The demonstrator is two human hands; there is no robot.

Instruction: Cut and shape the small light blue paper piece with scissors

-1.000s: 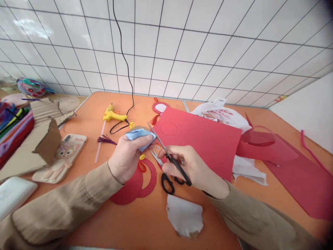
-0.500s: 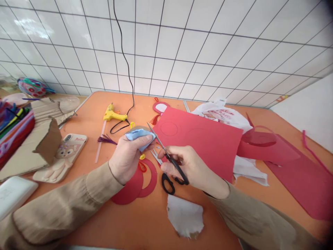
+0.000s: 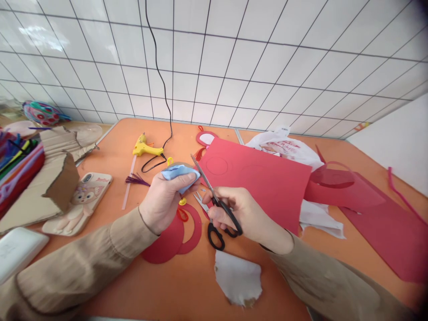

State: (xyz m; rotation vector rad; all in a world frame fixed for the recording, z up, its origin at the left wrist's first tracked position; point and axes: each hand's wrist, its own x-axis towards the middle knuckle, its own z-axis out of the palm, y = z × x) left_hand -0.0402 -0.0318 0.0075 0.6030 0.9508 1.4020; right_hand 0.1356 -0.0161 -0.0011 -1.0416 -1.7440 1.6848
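My left hand pinches a folded piece of light blue cloth between thumb and fingers. Black-handled scissors are in my right hand, their blades pointing up and left beside the cloth's right edge. A second pair of scissors with black handles lies on the table under my right hand. Below my left hand are a red disc and a red ring. A large red sheet with a drawn circle lies behind my right hand.
On the orange table are a yellow glue gun, a phone, a white scrap and a plastic bag. Cardboard lies left, red sheets right. A tiled wall stands behind.
The scissors in my right hand have shifted slightly, with the blade tips a little higher and further right. My left hand and the cloth have barely moved.
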